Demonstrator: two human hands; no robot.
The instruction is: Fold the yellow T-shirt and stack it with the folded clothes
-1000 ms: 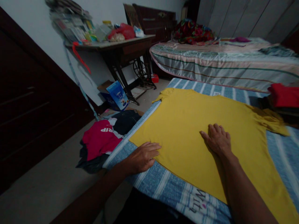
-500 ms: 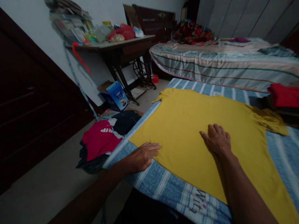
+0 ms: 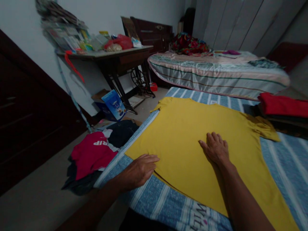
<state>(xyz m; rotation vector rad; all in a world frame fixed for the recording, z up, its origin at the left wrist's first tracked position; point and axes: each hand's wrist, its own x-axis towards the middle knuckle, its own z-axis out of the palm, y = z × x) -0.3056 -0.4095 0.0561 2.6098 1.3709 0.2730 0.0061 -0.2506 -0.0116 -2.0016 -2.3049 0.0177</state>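
A yellow T-shirt lies spread out on a blue-and-white striped cloth, its neck away from me and its hem towards me. My left hand is closed on the hem near the left corner, fingers on top and thumb hidden below. Beside that hand the hem's two layers stand slightly apart. My right hand rests flat on the middle of the shirt, palm down, with the thumb spread. The right sleeve is a little rumpled.
Folded clothes with a red one on top are stacked at right. A pink garment tops a clothes pile at lower left. Behind stand a sewing-machine table, a blue box and a bed.
The view has turned slightly, so everything sits lower and further left. The hem's layers beside my left hand have parted a little. My right hand stays flat on the shirt.
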